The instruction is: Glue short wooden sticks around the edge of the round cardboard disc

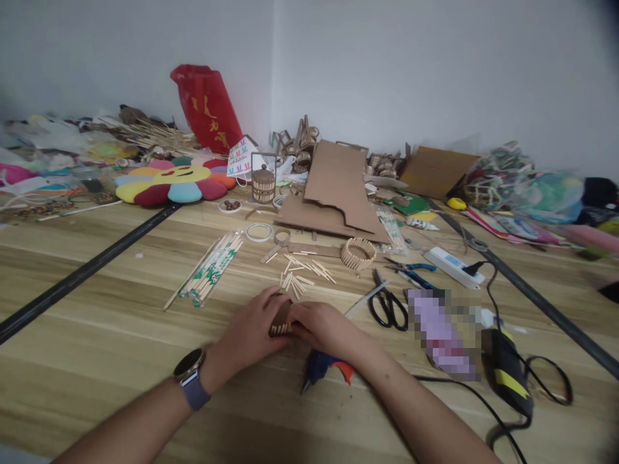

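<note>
My left hand [254, 325], with a watch on its wrist, is closed around a small brown cardboard piece edged with short wooden sticks [281, 321]. The fingers of my right hand [322, 327] grip the same piece from the other side, so much of it is hidden. Just beyond my hands lie loose short wooden sticks [309, 267]. A blue glue gun [316, 370] with an orange trigger lies beneath my right forearm. Farther off sit a ring of short wooden sticks [358, 254] and a small cardboard ring with a strip [282, 237].
Black-handled scissors [387, 309], pliers [416, 266] and a white power strip [454, 267] lie to the right, with a trailing black cord. Bagged sticks [211, 267] are at left. Cardboard sheets [333, 183] and a small stick-built bucket [264, 185] stand at the back.
</note>
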{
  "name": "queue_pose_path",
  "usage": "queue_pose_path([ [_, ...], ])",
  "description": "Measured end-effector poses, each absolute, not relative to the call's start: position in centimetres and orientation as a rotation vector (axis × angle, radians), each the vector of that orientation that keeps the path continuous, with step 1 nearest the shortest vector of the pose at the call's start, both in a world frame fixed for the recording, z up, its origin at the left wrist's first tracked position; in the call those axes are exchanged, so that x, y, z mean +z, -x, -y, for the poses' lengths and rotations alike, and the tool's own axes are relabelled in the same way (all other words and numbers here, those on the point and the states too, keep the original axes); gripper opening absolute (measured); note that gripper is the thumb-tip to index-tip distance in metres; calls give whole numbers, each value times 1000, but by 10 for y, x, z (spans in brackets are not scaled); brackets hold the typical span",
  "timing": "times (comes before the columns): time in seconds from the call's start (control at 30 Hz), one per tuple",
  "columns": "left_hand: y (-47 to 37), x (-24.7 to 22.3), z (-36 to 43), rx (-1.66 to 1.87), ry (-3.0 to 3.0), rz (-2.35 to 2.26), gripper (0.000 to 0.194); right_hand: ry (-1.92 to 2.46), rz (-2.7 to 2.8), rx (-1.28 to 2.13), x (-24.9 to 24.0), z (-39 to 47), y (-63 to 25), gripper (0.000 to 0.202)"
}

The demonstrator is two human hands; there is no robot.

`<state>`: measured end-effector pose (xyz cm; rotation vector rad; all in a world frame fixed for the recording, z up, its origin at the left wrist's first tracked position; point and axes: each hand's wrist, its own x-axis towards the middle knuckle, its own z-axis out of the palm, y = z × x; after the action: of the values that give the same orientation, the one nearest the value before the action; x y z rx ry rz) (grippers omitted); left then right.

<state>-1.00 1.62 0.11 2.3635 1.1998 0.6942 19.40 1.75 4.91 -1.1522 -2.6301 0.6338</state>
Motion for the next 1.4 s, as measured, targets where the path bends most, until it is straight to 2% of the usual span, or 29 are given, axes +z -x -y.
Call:
queue_pose_path([
  [0.3, 5, 1, -14, 722, -2368, -1226, 68, 1330, 2687, 542, 71, -13, -192, 9],
  [0.43, 9, 2, -16, 725, -2356, -1208, 75, 1365, 2591, 555, 89, -3, -211, 7],
  [0.57, 15, 4, -19, 650, -2344, -1197, 80, 1502, 2605, 645, 100, 14, -245, 23],
  [0.8, 17, 5, -18, 620, -2356, -1237, 83, 1920, 2509, 853, 91, 34, -283, 24],
  [1.0, 9, 10, -10, 622, -2410, -1404, 80, 1831, 2504, 911, 75, 34, -278, 16],
  [1.3, 2, 11, -5, 594, -2435, -1486, 71, 1756, 2389, 859, 83, 41, -291, 11],
  [1.4, 2, 8, -5, 638, -2410, -1471, 69, 1654, 2289, 977, 87, 42, -294, 21],
])
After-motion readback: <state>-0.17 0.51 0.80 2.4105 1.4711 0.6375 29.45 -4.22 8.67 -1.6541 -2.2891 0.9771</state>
